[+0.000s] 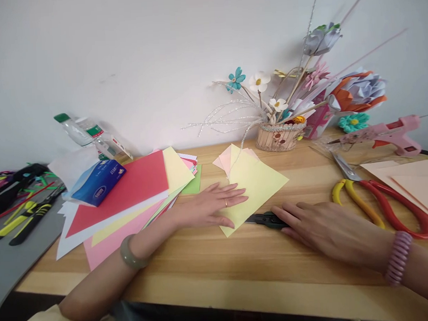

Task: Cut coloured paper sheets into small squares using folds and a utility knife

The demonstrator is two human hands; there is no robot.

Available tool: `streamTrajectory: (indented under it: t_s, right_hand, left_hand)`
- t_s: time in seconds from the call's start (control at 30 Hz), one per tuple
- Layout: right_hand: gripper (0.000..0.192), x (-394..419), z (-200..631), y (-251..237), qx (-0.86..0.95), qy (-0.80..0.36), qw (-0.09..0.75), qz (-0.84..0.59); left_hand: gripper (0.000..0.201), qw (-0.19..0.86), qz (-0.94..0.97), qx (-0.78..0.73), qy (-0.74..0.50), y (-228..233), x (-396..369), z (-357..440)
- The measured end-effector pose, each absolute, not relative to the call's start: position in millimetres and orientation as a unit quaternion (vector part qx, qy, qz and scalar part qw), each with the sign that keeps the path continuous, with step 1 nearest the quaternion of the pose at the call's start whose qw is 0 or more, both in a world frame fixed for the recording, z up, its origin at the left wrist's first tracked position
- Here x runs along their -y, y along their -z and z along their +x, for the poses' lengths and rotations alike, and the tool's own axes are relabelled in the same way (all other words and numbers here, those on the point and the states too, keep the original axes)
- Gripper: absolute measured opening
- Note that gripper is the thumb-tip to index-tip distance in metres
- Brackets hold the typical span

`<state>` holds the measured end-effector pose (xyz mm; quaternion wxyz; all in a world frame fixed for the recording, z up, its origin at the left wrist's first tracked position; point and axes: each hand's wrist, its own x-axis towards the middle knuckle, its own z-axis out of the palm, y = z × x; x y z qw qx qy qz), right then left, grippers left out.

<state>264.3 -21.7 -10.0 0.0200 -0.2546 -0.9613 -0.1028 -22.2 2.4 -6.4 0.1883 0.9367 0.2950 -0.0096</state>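
My left hand (210,205) lies flat, fingers spread, pressing on the near-left corner of a pale yellow paper sheet (259,182) on the wooden table (210,268). Under that sheet peek a few pink and cream sheets (225,160). My right hand (325,229) rests palm down to the right, its fingertips touching a dark green utility knife (263,219) that lies just below the yellow sheet's edge. Neither hand grips anything.
A fanned stack of coloured paper (138,196) with a blue tissue pack (98,182) lies left. Red-and-yellow scissors (377,199), a pink glue gun (392,134), peach sheets (411,184) sit right. A basket of paper flowers (279,135) stands against the wall. Tools (26,218) lie far left.
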Motion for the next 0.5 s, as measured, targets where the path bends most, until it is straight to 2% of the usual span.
streamTrajectory:
  t_s: [0.2, 0.5]
  right_hand:
    - [0.031, 19.4, 261.7, 9.2, 0.964, 0.103, 0.013, -0.246]
    - [0.032, 19.5, 260.0, 13.6, 0.965, 0.111, 0.018, -0.237]
  left_hand:
    - [0.066, 0.21, 0.929, -0.302, 0.045, 11.8, -2.8, -29.5]
    - [0.066, 0.199, 0.932, -0.3, 0.027, 11.6, -1.8, -29.1]
